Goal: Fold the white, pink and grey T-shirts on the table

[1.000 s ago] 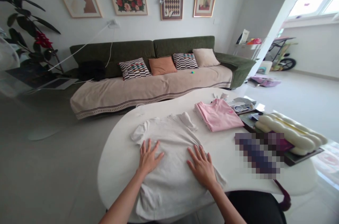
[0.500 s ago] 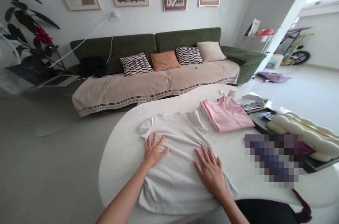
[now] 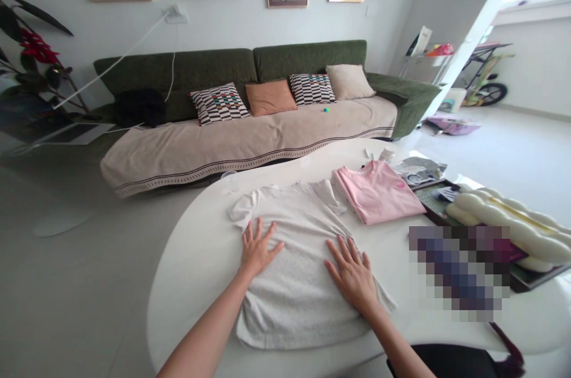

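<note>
A light grey short-sleeved T-shirt (image 3: 298, 283) lies face up on the white table (image 3: 187, 283), with soft wrinkles across its chest. My left hand (image 3: 259, 250) rests on the shirt's left side below the sleeve, fingers spread. On the opposite side my right hand (image 3: 350, 274) presses flat, palm down, with its fingers apart. Neither hand grips the cloth. A folded pink T-shirt (image 3: 379, 190) lies just beyond the grey shirt's right sleeve, apparently on top of other folded cloth.
At the table's right stands a dark tray (image 3: 432, 205) bearing a puffy cream-coloured item (image 3: 504, 217). A pixelated patch hides something purple nearby. A black chair (image 3: 450, 361) is at the near edge. Behind the table is a green sofa (image 3: 214, 68) with cushions.
The view has shifted slightly to the right and down. Both hands stay flat on the grey T-shirt, whose lower hem now lies a little farther from the table's near edge.
</note>
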`<state>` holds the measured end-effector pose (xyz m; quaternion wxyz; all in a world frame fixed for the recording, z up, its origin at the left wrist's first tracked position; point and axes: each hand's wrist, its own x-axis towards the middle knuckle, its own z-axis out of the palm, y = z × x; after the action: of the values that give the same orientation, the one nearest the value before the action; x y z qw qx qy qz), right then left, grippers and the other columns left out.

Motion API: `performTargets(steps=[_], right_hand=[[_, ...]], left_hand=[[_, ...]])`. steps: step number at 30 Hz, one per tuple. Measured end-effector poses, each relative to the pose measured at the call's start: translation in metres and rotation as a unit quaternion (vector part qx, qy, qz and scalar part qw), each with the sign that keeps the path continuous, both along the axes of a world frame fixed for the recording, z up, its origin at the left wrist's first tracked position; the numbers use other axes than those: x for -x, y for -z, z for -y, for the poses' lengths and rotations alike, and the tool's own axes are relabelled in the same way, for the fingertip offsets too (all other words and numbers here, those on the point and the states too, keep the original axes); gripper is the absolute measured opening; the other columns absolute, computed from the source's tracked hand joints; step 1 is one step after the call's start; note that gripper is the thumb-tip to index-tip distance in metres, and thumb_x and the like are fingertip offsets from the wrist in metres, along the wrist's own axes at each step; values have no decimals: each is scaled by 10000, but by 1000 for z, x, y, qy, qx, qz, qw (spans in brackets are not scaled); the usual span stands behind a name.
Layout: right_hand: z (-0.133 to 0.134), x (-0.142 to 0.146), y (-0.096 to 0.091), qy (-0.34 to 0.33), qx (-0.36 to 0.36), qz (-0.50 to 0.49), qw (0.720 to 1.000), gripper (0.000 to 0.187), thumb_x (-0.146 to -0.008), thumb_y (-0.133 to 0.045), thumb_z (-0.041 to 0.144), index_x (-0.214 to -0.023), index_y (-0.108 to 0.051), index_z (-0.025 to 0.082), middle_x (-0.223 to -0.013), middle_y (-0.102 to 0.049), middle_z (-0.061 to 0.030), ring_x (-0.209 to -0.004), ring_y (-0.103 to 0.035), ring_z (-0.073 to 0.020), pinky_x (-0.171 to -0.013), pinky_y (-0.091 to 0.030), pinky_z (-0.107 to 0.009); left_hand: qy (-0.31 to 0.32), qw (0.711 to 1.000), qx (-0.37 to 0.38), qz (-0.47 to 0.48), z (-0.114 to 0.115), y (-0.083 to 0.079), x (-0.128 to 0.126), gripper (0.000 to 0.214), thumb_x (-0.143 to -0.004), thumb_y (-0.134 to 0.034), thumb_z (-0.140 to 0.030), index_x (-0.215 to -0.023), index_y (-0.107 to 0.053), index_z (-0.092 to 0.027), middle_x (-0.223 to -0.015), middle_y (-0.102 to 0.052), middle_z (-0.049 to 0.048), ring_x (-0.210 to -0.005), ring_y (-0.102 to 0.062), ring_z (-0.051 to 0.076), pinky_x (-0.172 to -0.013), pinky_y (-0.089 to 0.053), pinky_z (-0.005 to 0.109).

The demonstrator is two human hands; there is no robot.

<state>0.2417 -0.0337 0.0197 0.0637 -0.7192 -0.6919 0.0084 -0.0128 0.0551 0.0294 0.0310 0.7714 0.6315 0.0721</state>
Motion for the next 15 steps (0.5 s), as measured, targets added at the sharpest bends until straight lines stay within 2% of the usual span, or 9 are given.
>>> performTargets(steps=[8,15], right_hand=[[-3,-2,3,-1,-13,-8,1000,529,-882,-254,504,-1378,-223,323,-1467,-164,-16,-1341,-46,-245,-1020,-140,-513],[0,1,-4,3,8,-2,1000,527,-886,-236,512,-1380,-207,333,-1467,-163,-14,-1339,-54,-243,-1021,-130,-501]], left_hand=[[-2,1000,-9,-13,-2,0,-2,678,-777,-342,-656,-1373,-222,-355,-1473,-147,30,-1324,-79,355,-1022,-140,481],[-4,1000,-19,-24,6,2,-5,670,-793,-340,-635,-1379,-212,-336,-1464,-178,56,-1324,-101,343,-1027,-143,470]])
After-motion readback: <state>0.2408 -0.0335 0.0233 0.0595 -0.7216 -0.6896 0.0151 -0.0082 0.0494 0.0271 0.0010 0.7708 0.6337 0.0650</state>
